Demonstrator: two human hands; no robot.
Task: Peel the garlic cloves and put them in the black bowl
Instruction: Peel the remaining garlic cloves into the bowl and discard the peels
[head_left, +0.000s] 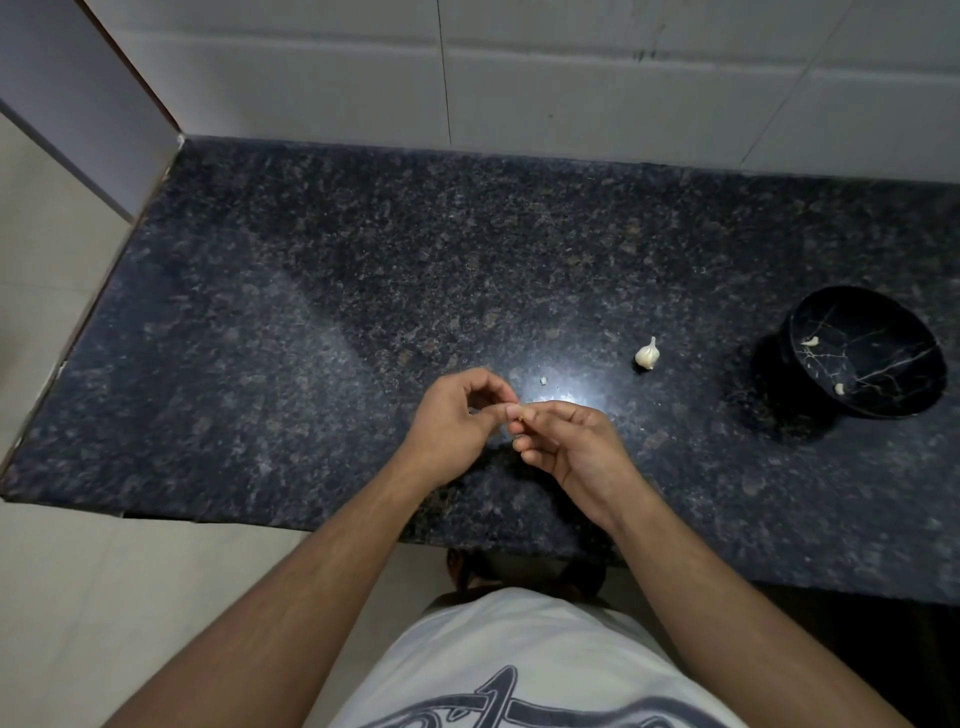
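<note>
Both hands, left (457, 418) and right (569, 447), are pinching a barely visible garlic clove (519, 413) over the counter (311, 291), apparently peeling it, garlic bulb (647, 354) and black bowl (866, 351) waiting rightward.

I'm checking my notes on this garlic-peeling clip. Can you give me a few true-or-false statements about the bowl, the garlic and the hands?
1. The black bowl holds two pale pieces. True.
2. The garlic bulb lies inside the bowl. False: it sits on the counter, left of the bowl.
3. The left hand and right hand meet at the fingertips, pinching something small. True.
4. The bowl stands left of the hands. False: it stands to their right.
</note>
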